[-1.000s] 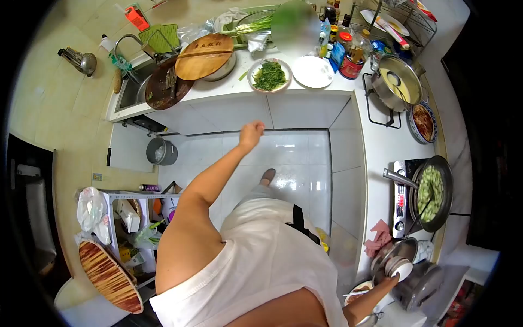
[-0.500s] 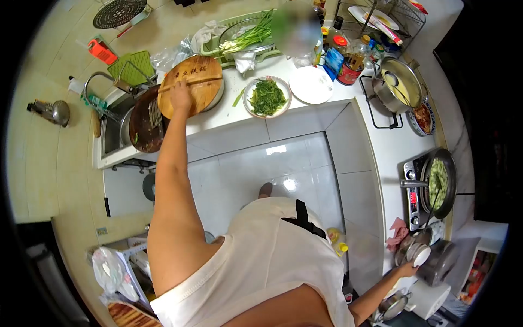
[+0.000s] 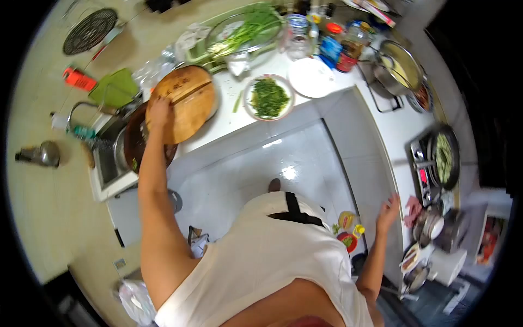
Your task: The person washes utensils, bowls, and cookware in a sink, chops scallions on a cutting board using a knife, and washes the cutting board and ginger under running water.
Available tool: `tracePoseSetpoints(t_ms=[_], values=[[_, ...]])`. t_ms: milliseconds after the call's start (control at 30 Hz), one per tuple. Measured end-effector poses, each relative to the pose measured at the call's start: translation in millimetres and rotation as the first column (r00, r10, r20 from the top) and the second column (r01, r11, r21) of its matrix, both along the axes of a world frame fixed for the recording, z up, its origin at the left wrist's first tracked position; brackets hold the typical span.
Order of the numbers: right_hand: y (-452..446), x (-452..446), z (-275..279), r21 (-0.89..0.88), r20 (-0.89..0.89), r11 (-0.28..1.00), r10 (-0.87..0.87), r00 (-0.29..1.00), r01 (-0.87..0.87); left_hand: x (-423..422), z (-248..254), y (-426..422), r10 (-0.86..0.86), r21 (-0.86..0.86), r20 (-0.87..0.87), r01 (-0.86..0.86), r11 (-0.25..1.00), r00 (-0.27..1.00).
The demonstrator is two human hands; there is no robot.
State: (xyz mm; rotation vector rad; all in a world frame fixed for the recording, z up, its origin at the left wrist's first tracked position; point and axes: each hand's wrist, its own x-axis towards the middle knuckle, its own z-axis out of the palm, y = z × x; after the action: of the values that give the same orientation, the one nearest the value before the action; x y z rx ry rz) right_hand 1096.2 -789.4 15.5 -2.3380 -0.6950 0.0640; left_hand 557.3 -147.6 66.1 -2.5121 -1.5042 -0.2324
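Observation:
On the back counter, the round wooden lid (image 3: 190, 117) has a raised bar handle, and my left hand (image 3: 161, 113) is closed on the bar's left end. The lid hides most of the vessel under it; a pale rim shows at its right. To its left, a dark brown round board (image 3: 133, 143) is partly covered by the lid. My right hand (image 3: 388, 212) hangs beside the right counter's edge, slightly blurred, fingers apart with nothing in them. Nearest to it is a pink cloth (image 3: 413, 211), with a small white bowl (image 3: 433, 226) farther off.
A plate of cooked greens (image 3: 268, 98) and white plates (image 3: 310, 78) stand on the back counter. Green onions (image 3: 239, 41) lie in a basket behind. On the right are a steel pot (image 3: 396, 68) and a frying pan of green food (image 3: 444, 158). The sink (image 3: 109, 163) is left.
My right hand has left the white bowl and come forward, now empty. My left hand stays on the lid, which has shifted slightly left and turned. The whole view has rotated somewhat.

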Motion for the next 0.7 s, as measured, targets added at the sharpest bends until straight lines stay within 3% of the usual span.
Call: tracePoseSetpoints(t_ms=[133, 200, 233, 367, 467, 567, 667, 700], values=[[57.7, -16.0, -16.2, -0.076, -0.236, 0.984, 0.139, 0.962, -0.161, 7.4, -1.2, 1.9, 0.018, -0.004, -0.022, -0.018, 1.0, 1.0], [71.9, -13.4, -41.3, -0.21, -0.051, 0.932, 0.292, 0.955, -0.296, 19.2, 8.5, -4.2, 0.048, -0.033, -0.038, -0.05, 0.998, 0.998], [81.0, -18.3, -35.6, -0.242, -0.063, 0.92, 0.301, 0.952, -0.307, 24.8, 16.0, -5.2, 0.079, -0.089, -0.126, -0.091, 0.992, 0.989], [106.0, -30.1, -28.7, -0.346, -0.08, 0.881, 0.315, 0.946, -0.322, 29.2, 14.5, -3.7, 0.041, -0.037, -0.1, -0.045, 0.998, 0.994], [114.0, -29.1, -28.8, -0.325, -0.053, 0.875, 0.363, 0.93, -0.36, 31.3, 15.3, -1.8, 0.031, -0.056, -0.082, -0.036, 0.998, 0.996], [124.1, -27.4, -17.0, -0.022, -0.453, 0.978, 0.175, 0.874, -0.208, 38.2, 29.7, -16.8, 0.089, -0.097, -0.052, -0.094, 0.991, 0.995], [125.3, -16.3, -17.5, 0.386, -0.784, 0.914, 0.251, 0.568, 0.128, 31.7, 10.8, -4.8, 0.081, -0.04, -0.05, -0.083, 0.996, 0.995], [123.1, -15.8, -18.8, 0.065, -0.657, 0.993, 0.115, 0.745, -0.097, 33.9, 14.8, -6.9, 0.081, -0.041, -0.041, -0.082, 0.996, 0.996]])
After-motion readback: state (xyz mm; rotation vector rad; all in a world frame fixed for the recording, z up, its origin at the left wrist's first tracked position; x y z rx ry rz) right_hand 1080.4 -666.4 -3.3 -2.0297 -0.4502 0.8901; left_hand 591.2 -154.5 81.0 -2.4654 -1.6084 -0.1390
